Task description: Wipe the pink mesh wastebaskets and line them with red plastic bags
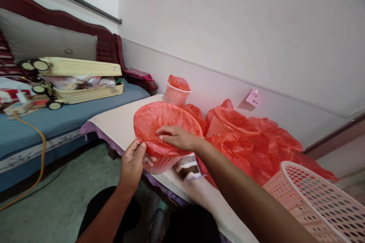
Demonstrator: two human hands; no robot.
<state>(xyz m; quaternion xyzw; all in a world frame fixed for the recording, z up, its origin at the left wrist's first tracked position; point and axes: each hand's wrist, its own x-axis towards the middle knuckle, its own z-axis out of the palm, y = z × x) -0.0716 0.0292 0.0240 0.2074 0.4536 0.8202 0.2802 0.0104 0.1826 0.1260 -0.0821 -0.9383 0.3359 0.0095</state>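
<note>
Holds a small pink latticed plastic basket [163, 164] at the near edge of the white-covered low bench [114, 121], tilted toward the camera, mouth wide open; resting there or lifted clear, hard to tell. Shows a thin red plastic bag [159, 119] draped inside it and folded out over the rim most of the way round. Looks like the lining step, well along, with the near rim the part under work.

Clamps the left hand [134, 161] on the basket's lower wall, thumb outside over the red film, fingers curled beneath: closed on basket and bag together. Lays the right hand [177, 136] palm down across the near rim, fingers stretched flat on the film, pressing rather than pinching, as far as shows. So: basket seated in the left grip, bag pinned under both hands. Calls next, on this reading, for a steady left hold and a gentle smoothing of the loose film down over the edge. Thin stuff, likely easy to snag on the lattice.

Further out, just past the right forearm: a second pink basket with a red liner [228, 121], bedded in a heap of loose red bags [273, 148]. Behind, near the wall, a smaller pale lattice basket stuffed with red plastic [177, 93]. Bottom right, a large unlined pink lattice basket [319, 197]. Off left, an open cream hard-shell suitcase [82, 79] on a blue mattress [57, 121].
</note>
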